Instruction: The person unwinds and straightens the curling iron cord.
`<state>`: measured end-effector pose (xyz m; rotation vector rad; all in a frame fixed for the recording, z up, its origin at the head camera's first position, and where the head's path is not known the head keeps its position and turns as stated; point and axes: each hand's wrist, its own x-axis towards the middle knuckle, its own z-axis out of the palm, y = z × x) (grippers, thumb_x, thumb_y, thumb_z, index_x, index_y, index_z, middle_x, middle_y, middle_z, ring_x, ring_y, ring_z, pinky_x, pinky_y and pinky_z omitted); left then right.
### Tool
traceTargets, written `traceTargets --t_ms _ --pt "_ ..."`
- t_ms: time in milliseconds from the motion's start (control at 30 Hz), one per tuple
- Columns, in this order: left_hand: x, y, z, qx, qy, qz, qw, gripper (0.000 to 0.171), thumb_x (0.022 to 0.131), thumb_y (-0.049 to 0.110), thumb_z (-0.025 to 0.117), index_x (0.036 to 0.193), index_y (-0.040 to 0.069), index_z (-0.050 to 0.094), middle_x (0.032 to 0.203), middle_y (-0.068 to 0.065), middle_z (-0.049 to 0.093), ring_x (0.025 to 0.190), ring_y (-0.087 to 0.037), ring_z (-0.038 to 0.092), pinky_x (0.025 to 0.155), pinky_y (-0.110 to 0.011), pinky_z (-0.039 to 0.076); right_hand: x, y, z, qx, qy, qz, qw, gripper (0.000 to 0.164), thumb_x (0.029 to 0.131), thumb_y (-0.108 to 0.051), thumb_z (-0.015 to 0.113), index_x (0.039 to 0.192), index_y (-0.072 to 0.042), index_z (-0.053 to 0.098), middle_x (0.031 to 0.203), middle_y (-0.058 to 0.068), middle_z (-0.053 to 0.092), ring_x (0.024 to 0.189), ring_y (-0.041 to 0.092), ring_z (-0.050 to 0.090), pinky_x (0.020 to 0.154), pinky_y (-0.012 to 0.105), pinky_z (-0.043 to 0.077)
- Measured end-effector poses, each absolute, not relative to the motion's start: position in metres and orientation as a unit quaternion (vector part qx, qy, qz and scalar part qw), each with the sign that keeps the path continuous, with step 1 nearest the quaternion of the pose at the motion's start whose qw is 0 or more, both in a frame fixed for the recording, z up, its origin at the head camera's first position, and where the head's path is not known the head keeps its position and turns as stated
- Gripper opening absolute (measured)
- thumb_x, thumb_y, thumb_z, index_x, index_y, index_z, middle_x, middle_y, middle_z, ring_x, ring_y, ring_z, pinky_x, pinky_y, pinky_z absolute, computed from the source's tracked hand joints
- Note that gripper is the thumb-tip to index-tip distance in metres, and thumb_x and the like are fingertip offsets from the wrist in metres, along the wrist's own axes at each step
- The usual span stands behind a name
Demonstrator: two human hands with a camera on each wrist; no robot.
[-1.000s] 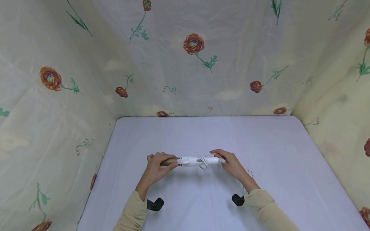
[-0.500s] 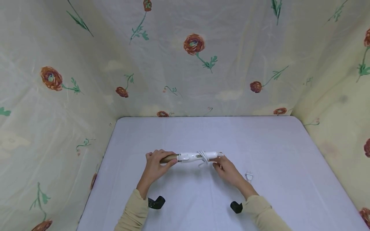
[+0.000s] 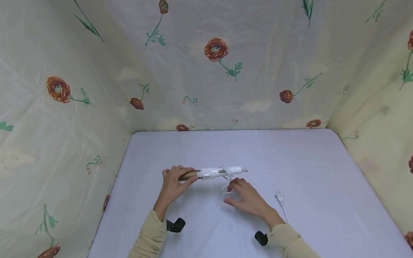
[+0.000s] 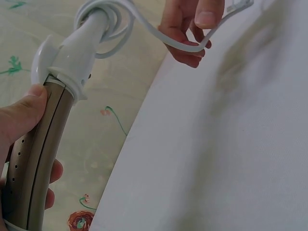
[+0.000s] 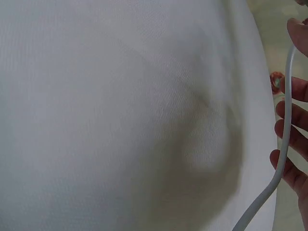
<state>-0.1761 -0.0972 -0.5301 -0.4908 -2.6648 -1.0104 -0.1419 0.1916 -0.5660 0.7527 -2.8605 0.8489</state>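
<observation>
My left hand [image 3: 174, 184] grips the gold-brown barrel [image 4: 36, 154] of a hair straightener [image 3: 211, 173] and holds it raised, roughly level, above the table. The straightener's white handle points to the right. Its white power cord [image 4: 108, 31] is wound around the handle in several turns. Just below the handle's end is my right hand [image 3: 250, 200], with loosely curled fingers [image 5: 291, 127] around a length of cord that comes off the coil. In the right wrist view that hand shows only at the edge.
A white plug [image 3: 279, 199] on its stretch of cord lies to the right of my right hand. The white table [image 3: 258, 150] has fabric walls [image 3: 180, 71] with printed flowers behind it and at both sides. A black wrist mount [image 3: 176, 225] shows at my left sleeve.
My right hand has left the handle's right end and moved left and down to the cord below the coil. More of the plug's cord shows. The left hand keeps its grip.
</observation>
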Motion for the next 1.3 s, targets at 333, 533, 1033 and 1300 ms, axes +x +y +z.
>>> traceTargets --t_ms 333,533,1033,1300 --pt "-0.175 -0.097 -0.530 -0.161 -0.915 -0.347 0.126 0.034 0.079 0.048 0.071 0.105 0.026 0.071 0.088 0.005 0.068 0.081 -0.013 0.052 0.079 -0.038 0.018 -0.132 0.184 -0.567 0.238 -0.927 0.291 0.007 0.016 0.093 -0.031 0.059 0.100 -0.017 0.063 0.094 -0.010 0.066 0.091 0.008 0.062 0.079 0.029 0.051" --pt "-0.174 -0.095 -0.531 -0.161 -0.914 -0.354 0.119 0.033 0.080 0.047 0.071 0.105 0.026 0.071 0.089 0.004 0.068 0.081 -0.013 0.051 0.079 -0.037 0.018 -0.126 0.186 -0.566 0.191 -0.906 0.376 -0.035 0.010 0.093 -0.022 0.060 0.100 -0.015 0.061 0.092 -0.009 0.066 0.090 0.009 0.064 0.079 0.028 0.052" --pt "-0.176 -0.095 -0.531 -0.152 -0.913 -0.355 0.129 0.033 0.078 0.046 0.073 0.105 0.026 0.072 0.089 0.005 0.069 0.081 -0.014 0.052 0.078 -0.038 0.019 -0.109 0.183 -0.550 0.153 -0.894 0.420 -0.012 0.010 0.089 -0.016 0.065 0.094 -0.021 0.058 0.088 -0.009 0.064 0.083 0.003 0.060 0.074 0.022 0.051" --pt "-0.176 -0.096 -0.532 -0.137 -0.916 -0.363 0.099 0.035 0.081 0.051 0.068 0.106 0.027 0.071 0.090 0.006 0.069 0.081 -0.012 0.051 0.079 -0.037 0.019 -0.102 0.179 -0.541 0.183 -0.881 0.436 0.025 0.013 0.087 -0.013 0.066 0.090 -0.021 0.056 0.084 -0.006 0.065 0.079 -0.001 0.059 0.074 0.020 0.053"
